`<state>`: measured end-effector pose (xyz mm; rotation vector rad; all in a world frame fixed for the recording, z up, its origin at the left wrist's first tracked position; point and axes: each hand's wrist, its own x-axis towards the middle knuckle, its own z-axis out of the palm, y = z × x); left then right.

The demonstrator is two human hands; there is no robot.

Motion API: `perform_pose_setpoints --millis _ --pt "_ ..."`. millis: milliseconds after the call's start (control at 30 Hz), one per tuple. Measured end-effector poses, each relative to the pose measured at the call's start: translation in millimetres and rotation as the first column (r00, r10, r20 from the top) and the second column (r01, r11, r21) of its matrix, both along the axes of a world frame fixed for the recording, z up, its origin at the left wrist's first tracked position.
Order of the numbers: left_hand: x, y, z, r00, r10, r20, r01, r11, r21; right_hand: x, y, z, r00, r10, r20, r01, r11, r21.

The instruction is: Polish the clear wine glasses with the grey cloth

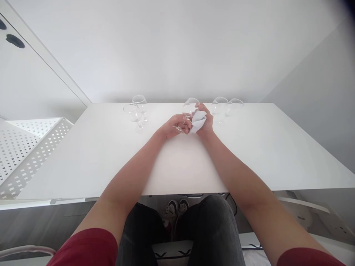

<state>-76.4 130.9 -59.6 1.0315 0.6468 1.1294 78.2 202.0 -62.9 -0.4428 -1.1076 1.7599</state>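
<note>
Over the far middle of the white table (111, 159), my left hand (173, 127) is closed round the stem and base of a clear wine glass (190, 105) that tilts away from me. My right hand (206, 122) is closed on a crumpled white cloth (198, 121), which it presses against the glass bowl. Two more clear wine glasses (137, 109) stand upright to the left of my hands. Another two glasses (226, 106) sit to the right, near the table's far edge.
A white wall runs behind the table. A white perforated metal rack (27, 147) stands to the left of the table. Under the table's front edge are my knees in dark trousers and my shoes (174, 210).
</note>
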Motion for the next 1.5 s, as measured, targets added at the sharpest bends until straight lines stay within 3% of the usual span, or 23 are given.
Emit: perform_pose_setpoints --millis 67,267,500,633,800,933,1100,1200,1333,1500 --pt "2 -1 0.4 0.999 0.039 0.003 -0.039 0.999 -0.001 -2 2 -2.6 1.000 -0.009 -0.028 0.010 0.999 0.045" --pt "7 -1 2.2 0.935 0.335 0.112 -0.339 0.940 0.018 -10 11 -10.6 0.985 -0.156 -0.071 0.166 0.972 0.166" --pt "9 -3 1.6 0.926 0.377 0.008 -0.376 0.923 0.087 -16 11 -12.0 0.946 -0.308 -0.099 0.323 0.915 0.240" --pt "10 -1 2.0 0.858 0.510 0.068 -0.513 0.857 0.044 -16 2 -4.3 0.957 -0.287 -0.034 0.285 0.917 0.278" --pt "4 2 3.2 0.746 0.641 0.181 -0.651 0.759 -0.009 -13 -7 1.6 0.997 -0.065 0.045 0.054 0.974 0.222" --pt "4 3 2.3 0.738 0.656 0.156 -0.661 0.750 -0.027 -17 -9 0.7 0.997 -0.054 0.057 0.043 0.982 0.182" --pt "9 1 2.4 0.806 0.587 0.072 -0.589 0.808 0.014 -18 -8 2.3 0.980 -0.192 -0.059 0.200 0.964 0.178" --pt "11 0 2.9 0.832 0.555 -0.014 -0.555 0.832 0.017 -16 -7 4.6 0.974 -0.223 -0.040 0.226 0.955 0.191" --pt "9 0 1.8 0.791 0.612 -0.010 -0.610 0.789 0.072 -16 -10 6.8 0.981 -0.193 -0.015 0.192 0.962 0.194" --pt "4 3 -1.4 0.737 0.674 0.057 -0.676 0.736 0.036 -18 -13 6.2 0.985 -0.169 -0.028 0.171 0.968 0.186"
